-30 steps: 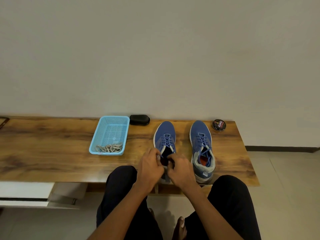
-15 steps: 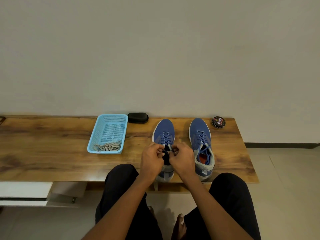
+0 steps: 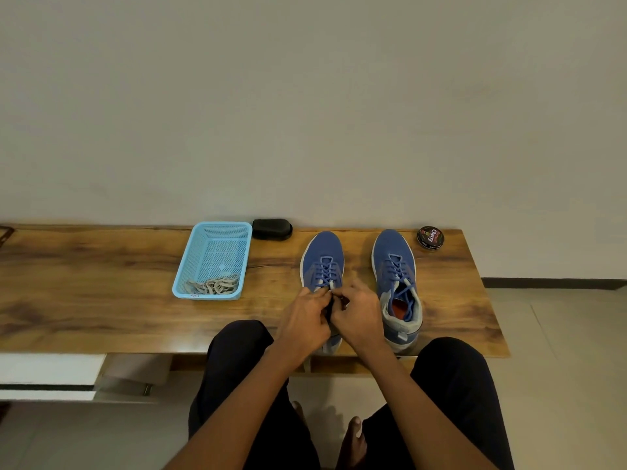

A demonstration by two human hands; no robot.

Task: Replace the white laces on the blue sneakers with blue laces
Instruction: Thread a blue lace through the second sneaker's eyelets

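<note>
Two blue sneakers stand side by side on the wooden table [image 3: 84, 300], toes pointing to the wall. The left sneaker [image 3: 322, 256] carries a blue lace [image 3: 325, 271] crossed through its eyelets. My left hand [image 3: 307, 317] and my right hand [image 3: 359, 317] meet over its tongue, each pinching an end of that lace; the ends and the shoe's opening are hidden under my fingers. The right sneaker [image 3: 395, 266] is laced in blue too, its lace ends lying loose inside the opening. White laces [image 3: 213, 285] lie bunched in a light blue basket [image 3: 217, 232].
A black brush [image 3: 272, 228] lies at the table's back edge beside the basket. A round shoe polish tin [image 3: 431, 236] sits at the back right corner. My knees are against the table's front edge. A wall stands directly behind the table.
Both hands have moved a little away from me along the left sneaker, from its heel opening up to the top eyelets, still working the blue lace.
</note>
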